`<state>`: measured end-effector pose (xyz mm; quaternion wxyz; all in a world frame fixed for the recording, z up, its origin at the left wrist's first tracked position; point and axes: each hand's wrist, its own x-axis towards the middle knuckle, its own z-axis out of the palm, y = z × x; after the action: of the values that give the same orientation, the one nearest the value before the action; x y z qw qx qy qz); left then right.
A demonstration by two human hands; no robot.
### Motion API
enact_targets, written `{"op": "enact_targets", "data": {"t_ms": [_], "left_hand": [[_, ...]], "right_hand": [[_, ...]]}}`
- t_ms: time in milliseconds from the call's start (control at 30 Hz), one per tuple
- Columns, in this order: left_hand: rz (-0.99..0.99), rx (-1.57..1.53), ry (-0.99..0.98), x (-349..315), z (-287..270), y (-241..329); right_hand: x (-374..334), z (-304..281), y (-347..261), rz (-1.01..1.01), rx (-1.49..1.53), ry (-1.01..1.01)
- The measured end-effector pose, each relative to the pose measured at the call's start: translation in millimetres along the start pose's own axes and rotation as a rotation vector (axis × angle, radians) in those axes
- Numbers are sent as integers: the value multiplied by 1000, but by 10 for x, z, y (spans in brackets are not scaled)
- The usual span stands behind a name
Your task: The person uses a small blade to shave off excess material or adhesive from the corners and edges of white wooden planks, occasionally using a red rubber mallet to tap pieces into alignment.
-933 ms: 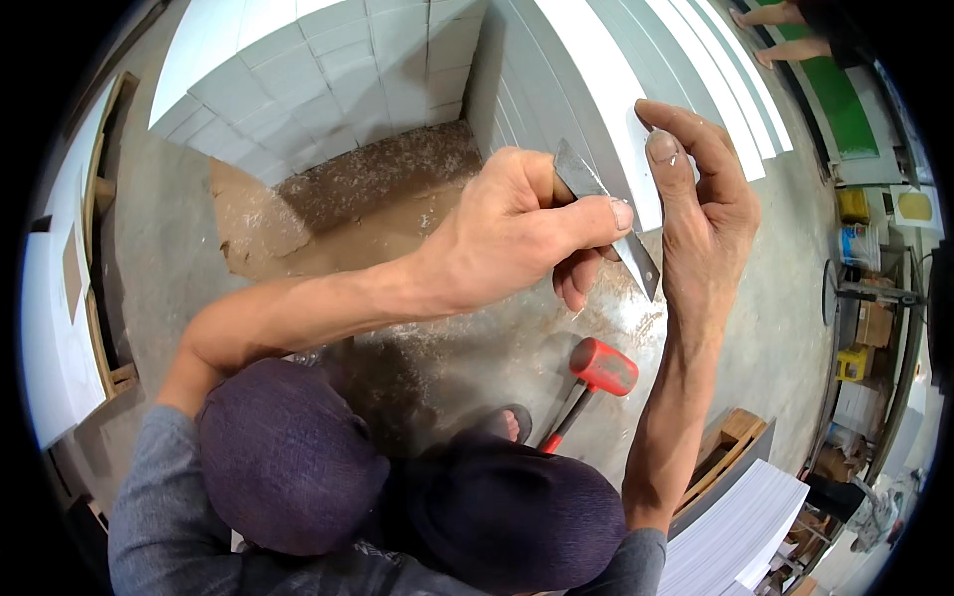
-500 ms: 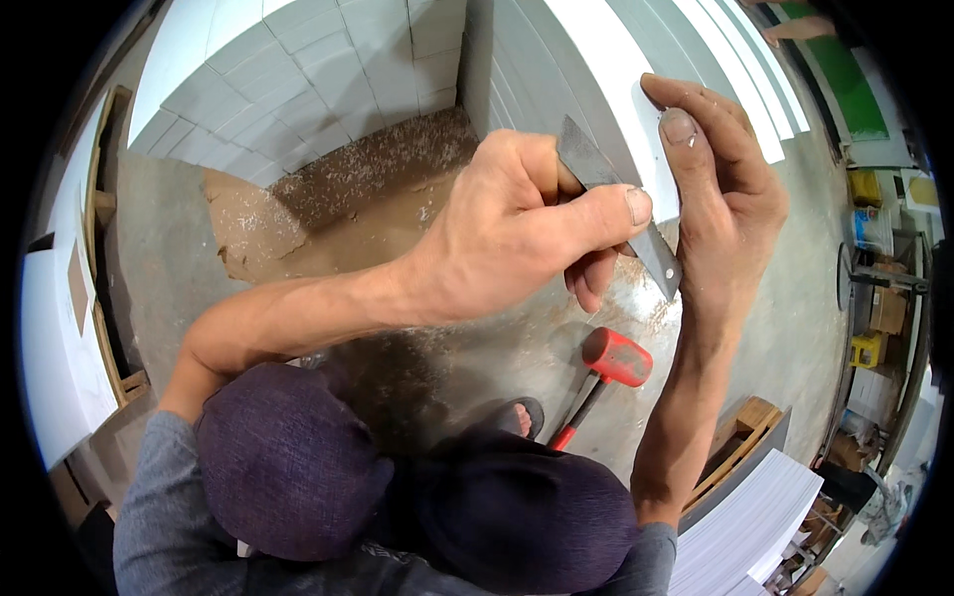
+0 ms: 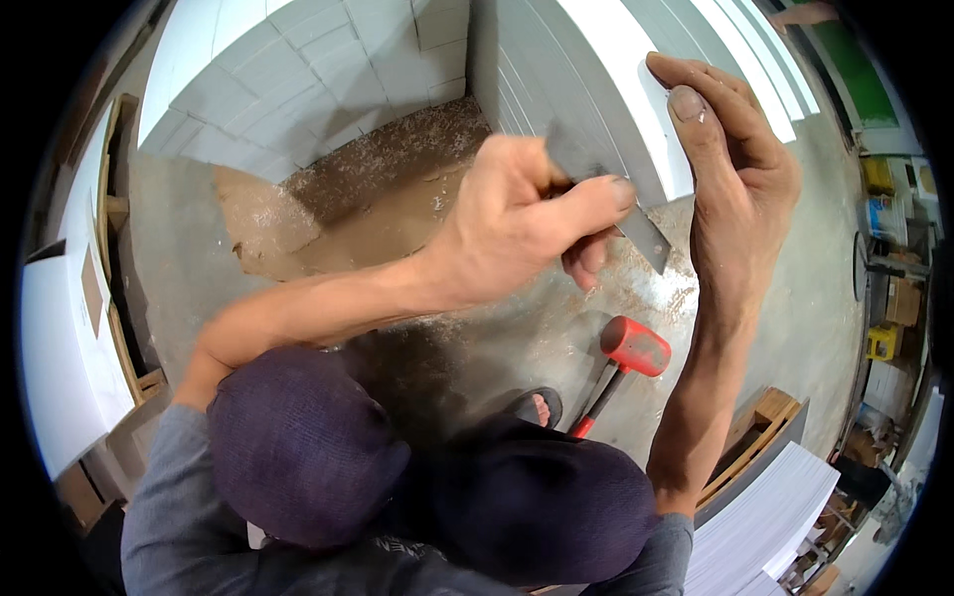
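Observation:
A thin grey metal blade (image 3: 644,236) with a small hole near its lower end is pinched in my left hand (image 3: 527,223), thumb on top and fingers curled beneath. Motion smears the blade's upper part. It crosses in front of the nearest white stack (image 3: 616,50), close to its lower corner. To the right of that corner my right hand (image 3: 740,164) is raised with its fingers loosely bent and the thumb apart from the index finger. Its fingertips are beside the stack's white edge; whether they touch it is unclear. A small white flake sticks to the thumb.
A red-headed mallet (image 3: 636,346) stands on the floor below my hands. Brown cardboard (image 3: 268,223) strewn with white scraps lies before a block of stacked white pieces (image 3: 298,79). White sheets (image 3: 765,517) are piled at lower right beside a wooden pallet (image 3: 760,427).
My left hand has drawn the blade leftward, away from my right wrist, widening the gap between them. My right hand sits slightly higher and further right in the picture; the whole view has shifted a little.

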<state>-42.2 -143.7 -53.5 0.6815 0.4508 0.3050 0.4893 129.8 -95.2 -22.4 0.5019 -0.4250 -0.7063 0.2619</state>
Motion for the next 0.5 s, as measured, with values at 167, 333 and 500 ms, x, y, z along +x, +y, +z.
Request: {"op": "enact_targets", "data": {"t_ms": [167, 333, 500], "left_hand": [[-151, 39, 82, -127, -257, -456], [-5, -66, -5, -79, -110, -182], [-64, -66, 21, -54, -209, -446]], "right_hand": [[-24, 39, 1, -24, -38, -5], [-34, 4, 1, -7, -34, 36], [-49, -8, 51, 9, -27, 23]]}}
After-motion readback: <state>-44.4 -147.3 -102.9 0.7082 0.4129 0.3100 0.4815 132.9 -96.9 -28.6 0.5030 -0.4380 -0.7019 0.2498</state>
